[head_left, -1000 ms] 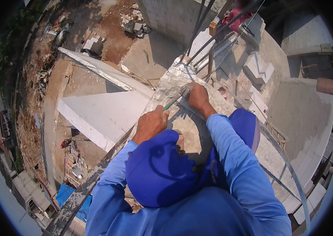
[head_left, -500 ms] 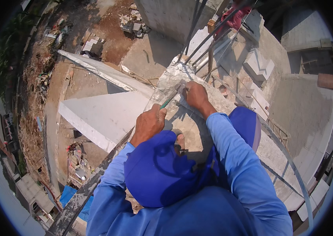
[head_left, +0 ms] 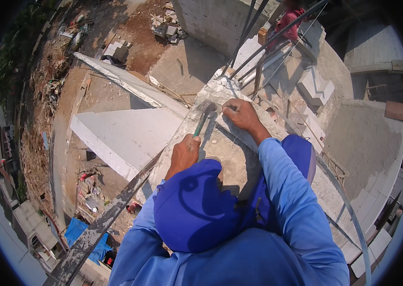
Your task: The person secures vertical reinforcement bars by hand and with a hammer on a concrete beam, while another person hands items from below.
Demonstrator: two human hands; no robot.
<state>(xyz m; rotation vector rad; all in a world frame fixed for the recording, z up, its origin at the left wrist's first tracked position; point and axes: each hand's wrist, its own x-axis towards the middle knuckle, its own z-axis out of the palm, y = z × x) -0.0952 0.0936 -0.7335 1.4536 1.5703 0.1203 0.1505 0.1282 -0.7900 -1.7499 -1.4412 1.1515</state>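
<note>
High on a rough concrete wall top [head_left: 239,157], a worker in a blue cap [head_left: 192,209] hammers.
The left hand [head_left: 184,155] is clenched round the hammer [head_left: 204,117], its head beside the right hand [head_left: 239,114], whose fingers pinch something too small to identify; the next blow needs careful aim. Steel bars [head_left: 258,33] rise beyond.

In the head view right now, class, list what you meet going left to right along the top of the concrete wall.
Left hand gripping the hammer handle → hammer → right hand pressed on the concrete wall.
</note>
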